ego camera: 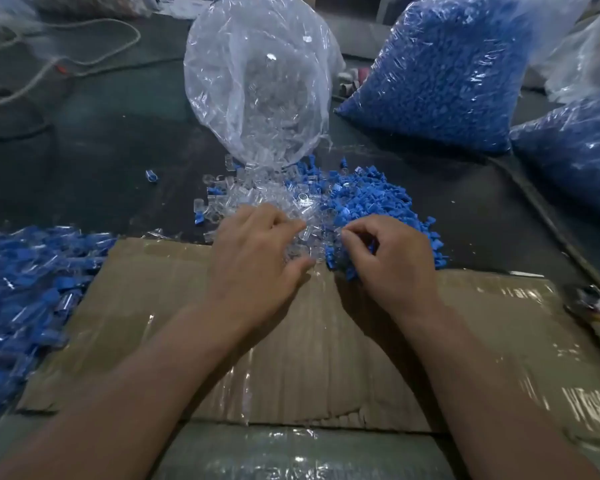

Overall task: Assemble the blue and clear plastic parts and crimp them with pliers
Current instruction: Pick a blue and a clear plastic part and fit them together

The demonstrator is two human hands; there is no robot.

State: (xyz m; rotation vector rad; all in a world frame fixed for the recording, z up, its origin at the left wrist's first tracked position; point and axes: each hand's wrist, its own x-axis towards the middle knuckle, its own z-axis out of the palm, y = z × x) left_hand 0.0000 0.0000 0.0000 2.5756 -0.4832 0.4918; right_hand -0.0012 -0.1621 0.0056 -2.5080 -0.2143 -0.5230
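Note:
A heap of loose clear plastic tubes (257,195) lies at the middle of the table, with a heap of loose blue plastic parts (371,202) touching it on the right. My left hand (253,258) rests on the clear heap, fingers curled into the tubes; whether it holds one I cannot tell. My right hand (392,261) sits at the near edge of the blue heap, its thumb and forefinger pinching a small blue part (371,247). The pliers (593,306) lie at the right edge, away from both hands.
A clear bag of clear tubes (257,77) stands behind the heaps. Large bags of blue parts (440,71) stand at the back right. A pile of joined blue-and-clear pieces (25,292) lies at the left. Taped cardboard (291,341) covers the near table. Cords (66,57) trail at the back left.

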